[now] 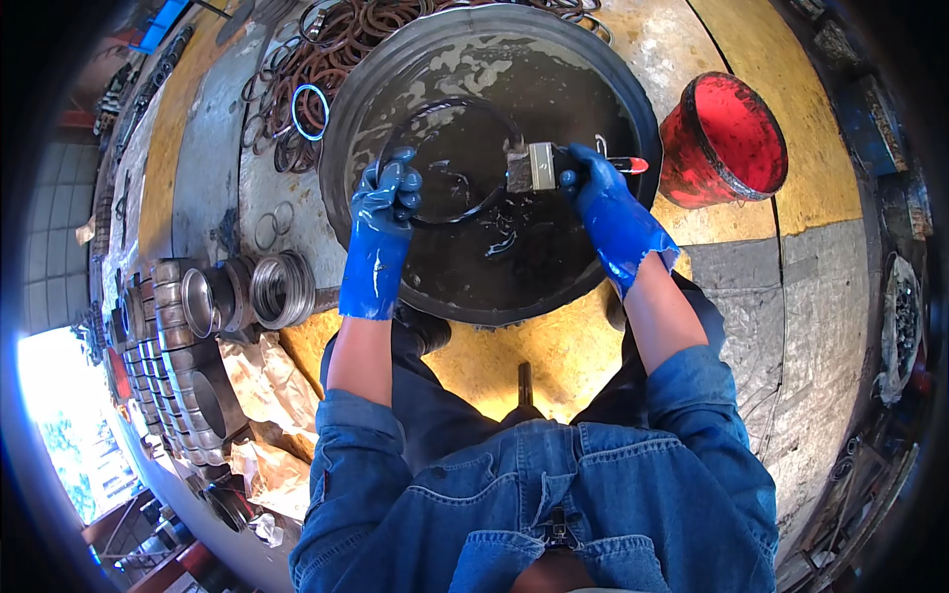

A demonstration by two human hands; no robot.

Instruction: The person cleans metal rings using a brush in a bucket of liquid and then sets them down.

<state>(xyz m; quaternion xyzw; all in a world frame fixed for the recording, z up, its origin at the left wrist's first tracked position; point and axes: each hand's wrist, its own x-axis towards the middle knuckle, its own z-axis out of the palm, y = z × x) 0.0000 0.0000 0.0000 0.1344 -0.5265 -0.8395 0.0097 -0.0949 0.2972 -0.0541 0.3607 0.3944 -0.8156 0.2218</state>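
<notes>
Ring [450, 103] is over the tub [341, 188], gripped in the left hand [386, 193]. The right hand [596, 185] is closed around a brush [542, 166]. Its bristles [518, 171] are right by the ring's edge; I can't tell if they touch. Both gloves [372, 272] look wet, so the ring could slip into the dark liquid [534, 269]. A hard brush push could knock it loose too.

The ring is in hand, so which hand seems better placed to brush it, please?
Probably the right hand: it holds the brush, bristles toward the ring, which the left hand holds.
</notes>
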